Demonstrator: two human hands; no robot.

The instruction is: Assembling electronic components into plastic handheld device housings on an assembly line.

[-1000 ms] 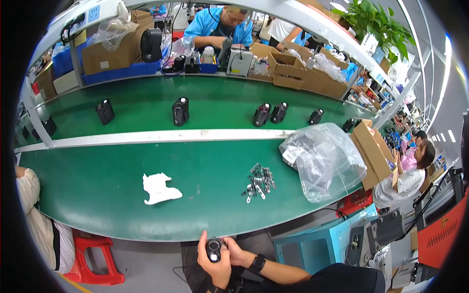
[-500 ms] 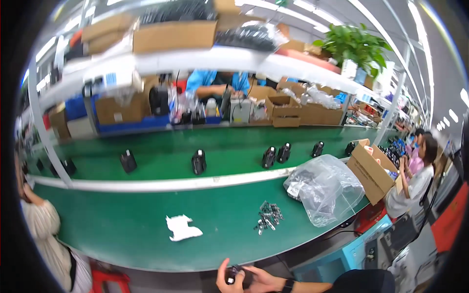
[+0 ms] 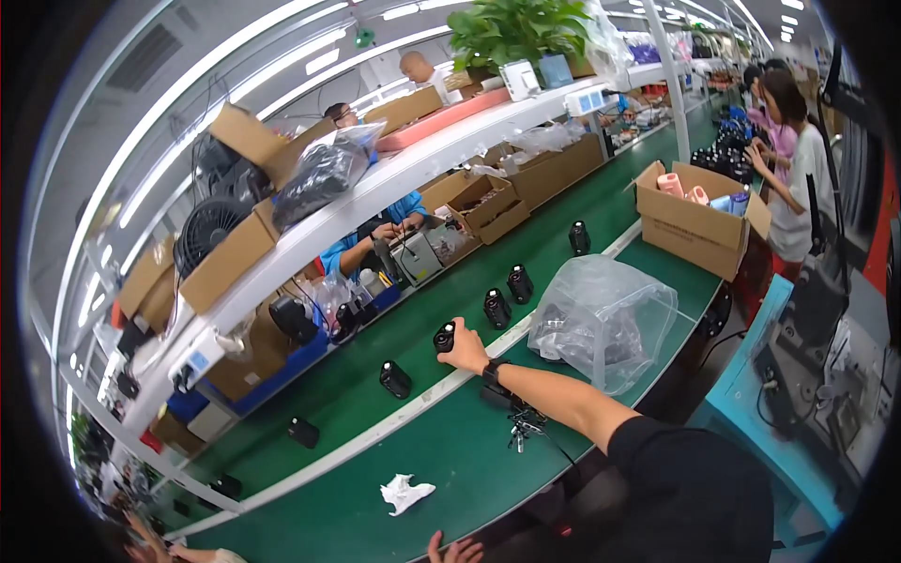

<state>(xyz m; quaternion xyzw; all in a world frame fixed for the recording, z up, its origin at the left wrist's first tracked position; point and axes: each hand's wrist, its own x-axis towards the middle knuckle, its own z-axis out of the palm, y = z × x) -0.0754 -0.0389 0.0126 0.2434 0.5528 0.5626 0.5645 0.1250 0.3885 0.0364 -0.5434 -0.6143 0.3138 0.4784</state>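
My right hand (image 3: 466, 348) reaches out over the white divider rail and is closed round a small black device (image 3: 444, 337) with a light spot on top. Other black devices of like shape stand apart on the green conveyor belt, such as one (image 3: 395, 379) to the left of the hand and another (image 3: 496, 307) to the right. My left hand (image 3: 456, 548) shows at the lower edge by the near table edge, fingers spread and nothing in them. Beneath my right forearm lies a small pile of metal and black parts (image 3: 526, 427), partly hidden.
A clear plastic bag (image 3: 610, 319) of dark items lies right of my arm, and an open cardboard box (image 3: 699, 225) stands beyond it. White crumpled tissue (image 3: 405, 494) lies on the near table. A white shelf (image 3: 422, 159) spans the far side. Co-workers sit around.
Both hands were together at the near edge around a black device. My right hand has carried it forward over the belt; my left has let go. The view has tilted and turned right.
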